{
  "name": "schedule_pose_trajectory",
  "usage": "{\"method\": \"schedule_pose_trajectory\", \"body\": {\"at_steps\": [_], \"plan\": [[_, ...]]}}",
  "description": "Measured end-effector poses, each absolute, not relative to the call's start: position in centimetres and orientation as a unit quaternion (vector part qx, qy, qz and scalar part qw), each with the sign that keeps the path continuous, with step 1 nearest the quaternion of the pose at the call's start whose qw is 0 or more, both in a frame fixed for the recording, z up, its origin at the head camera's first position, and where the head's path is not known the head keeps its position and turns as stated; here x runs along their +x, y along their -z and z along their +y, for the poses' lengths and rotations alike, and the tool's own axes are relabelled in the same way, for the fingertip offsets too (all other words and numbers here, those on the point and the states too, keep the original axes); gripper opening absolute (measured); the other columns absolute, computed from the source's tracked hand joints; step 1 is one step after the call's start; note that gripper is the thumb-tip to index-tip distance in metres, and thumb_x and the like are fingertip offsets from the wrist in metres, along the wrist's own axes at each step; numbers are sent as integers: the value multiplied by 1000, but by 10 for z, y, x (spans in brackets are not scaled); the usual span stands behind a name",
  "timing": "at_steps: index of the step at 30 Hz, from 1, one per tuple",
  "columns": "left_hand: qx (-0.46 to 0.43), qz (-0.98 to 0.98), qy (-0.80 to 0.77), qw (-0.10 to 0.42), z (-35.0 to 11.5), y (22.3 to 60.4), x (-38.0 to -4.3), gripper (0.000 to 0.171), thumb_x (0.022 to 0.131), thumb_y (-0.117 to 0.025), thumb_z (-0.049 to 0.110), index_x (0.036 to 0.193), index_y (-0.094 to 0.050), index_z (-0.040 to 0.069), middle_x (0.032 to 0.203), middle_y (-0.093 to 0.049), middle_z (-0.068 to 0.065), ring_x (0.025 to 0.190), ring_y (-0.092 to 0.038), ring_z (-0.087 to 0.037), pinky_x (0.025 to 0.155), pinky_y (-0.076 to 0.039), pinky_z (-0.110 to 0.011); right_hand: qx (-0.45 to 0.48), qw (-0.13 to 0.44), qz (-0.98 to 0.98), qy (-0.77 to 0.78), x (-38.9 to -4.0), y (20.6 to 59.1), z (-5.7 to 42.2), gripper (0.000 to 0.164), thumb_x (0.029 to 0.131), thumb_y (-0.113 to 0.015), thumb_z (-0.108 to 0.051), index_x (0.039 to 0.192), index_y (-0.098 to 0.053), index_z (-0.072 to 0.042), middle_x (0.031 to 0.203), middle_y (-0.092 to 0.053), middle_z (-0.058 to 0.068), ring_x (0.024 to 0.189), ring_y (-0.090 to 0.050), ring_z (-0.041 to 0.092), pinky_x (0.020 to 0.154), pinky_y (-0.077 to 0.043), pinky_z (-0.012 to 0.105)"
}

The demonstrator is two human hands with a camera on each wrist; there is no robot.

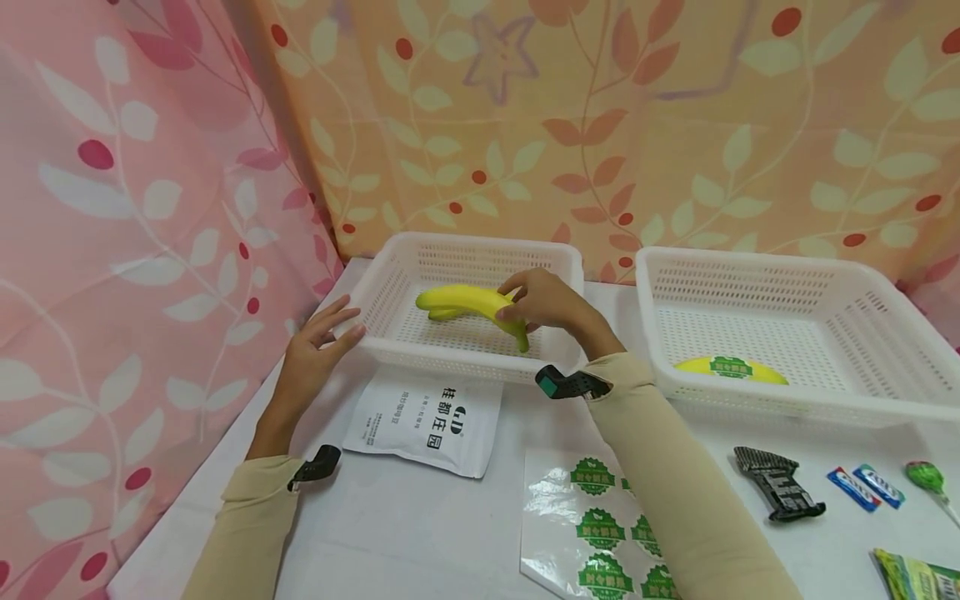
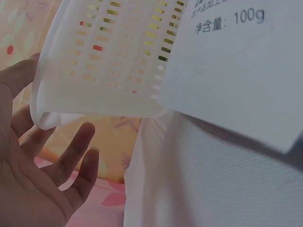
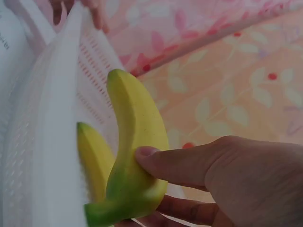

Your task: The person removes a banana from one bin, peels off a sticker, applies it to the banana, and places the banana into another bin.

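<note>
My right hand (image 1: 547, 300) pinches a yellow banana (image 1: 461, 295) by its stem half, thumb on the near face, over the left white basket (image 1: 457, 353). Behind that banana shows a second, smaller-looking banana (image 3: 92, 156); where the two meet is hidden. At the basket's left end, my left hand (image 1: 318, 337) holds the rim loosely. Its thumb lies over the edge, and its outer fingers (image 2: 75, 151) are spread below the rim. Against the basket's front lies a white pouch (image 1: 423, 421) with black print.
On the right, another white basket (image 1: 810, 400) contains a yellow fruit (image 1: 772, 375) with a green sticker. A sticker sheet (image 1: 555, 521) lies beneath my right forearm. A black packet (image 1: 780, 483), two small wrapped sweets (image 1: 853, 488), a green lollipop (image 1: 925, 475) and a green packet (image 1: 918, 575) are farther right.
</note>
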State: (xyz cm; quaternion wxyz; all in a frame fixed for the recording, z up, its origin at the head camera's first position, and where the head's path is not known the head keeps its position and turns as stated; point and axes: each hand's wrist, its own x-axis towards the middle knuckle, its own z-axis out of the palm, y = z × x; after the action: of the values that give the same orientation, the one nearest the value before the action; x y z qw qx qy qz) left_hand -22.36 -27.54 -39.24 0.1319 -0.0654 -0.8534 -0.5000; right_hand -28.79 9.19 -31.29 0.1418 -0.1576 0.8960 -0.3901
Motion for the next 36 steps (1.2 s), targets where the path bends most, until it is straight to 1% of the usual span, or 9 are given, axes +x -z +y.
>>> {"method": "schedule_pose_trajectory", "body": {"at_steps": [4, 7, 10, 14, 17, 22, 25, 31, 36], "plan": [[-68, -851, 504, 134, -276, 393, -225, 51, 102, -73, 36, 146, -65, 11, 167, -45, 6, 155, -35, -21, 108, -38, -32, -178, 104, 889, 409, -271, 294, 105, 47, 95, -80, -18, 138, -67, -6, 122, -70, 19, 99, -73, 32, 81, -65, 41], [-69, -852, 501, 135, -276, 394, -225, 52, 102, -73, 36, 147, -65, 11, 167, -45, 5, 155, -35, -21, 108, -38, -29, -191, 85, 884, 418, -258, 283, 119, 46, 96, -78, -19, 140, -66, -8, 125, -68, 18, 106, -71, 33, 82, -65, 40], [-68, -853, 499, 136, -276, 395, -225, 52, 103, -72, 37, 147, -65, 11, 167, -45, 4, 155, -35, -22, 107, -39, -29, -194, 72, 886, 415, -244, 275, 137, 47, 97, -77, -22, 142, -66, -10, 128, -67, 16, 115, -68, 33, 88, -64, 42], [-67, -854, 497, 137, -275, 395, -226, 52, 103, -72, 38, 147, -64, 12, 167, -45, 4, 154, -36, -23, 107, -39, -30, -182, 54, 899, 394, -224, 266, 162, 45, 97, -78, -27, 140, -67, -16, 124, -70, 10, 117, -65, 29, 94, -58, 46], [-64, -856, 495, 136, -276, 394, -227, 53, 103, -71, 39, 148, -64, 13, 167, -44, 5, 154, -36, -23, 107, -40, -31, -177, 47, 909, 374, -208, 264, 178, 44, 97, -78, -30, 139, -68, -19, 118, -72, 7, 114, -64, 27, 94, -51, 48], [-58, -857, 495, 131, -276, 393, -228, 53, 103, -71, 41, 149, -64, 15, 168, -43, 5, 155, -35, -23, 110, -40, -38, -188, 43, 917, 350, -186, 271, 200, 45, 96, -80, -33, 138, -69, -20, 112, -72, 3, 112, -63, 24, 92, -48, 45], [-56, -858, 493, 129, -275, 393, -228, 54, 103, -70, 42, 149, -63, 15, 168, -42, 5, 156, -34, -24, 112, -40, -42, -194, 47, 915, 350, -173, 279, 210, 45, 96, -81, -34, 137, -70, -19, 112, -72, 2, 109, -63, 23, 87, -51, 42], [-57, -859, 492, 131, -275, 393, -227, 53, 103, -70, 41, 149, -63, 15, 168, -43, 5, 156, -35, -24, 111, -39, -39, -197, 56, 916, 345, -151, 302, 225, 48, 95, -81, -34, 138, -69, -15, 115, -72, 0, 106, -64, 21, 76, -58, 29], [-55, -860, 489, 132, -275, 392, -227, 54, 103, -70, 42, 149, -63, 15, 168, -43, 6, 156, -34, -23, 112, -38, -45, -204, 62, 919, 331, -139, 323, 231, 50, 95, -81, -36, 138, -69, -13, 116, -72, -2, 106, -65, 19, 78, -59, 25]]}}
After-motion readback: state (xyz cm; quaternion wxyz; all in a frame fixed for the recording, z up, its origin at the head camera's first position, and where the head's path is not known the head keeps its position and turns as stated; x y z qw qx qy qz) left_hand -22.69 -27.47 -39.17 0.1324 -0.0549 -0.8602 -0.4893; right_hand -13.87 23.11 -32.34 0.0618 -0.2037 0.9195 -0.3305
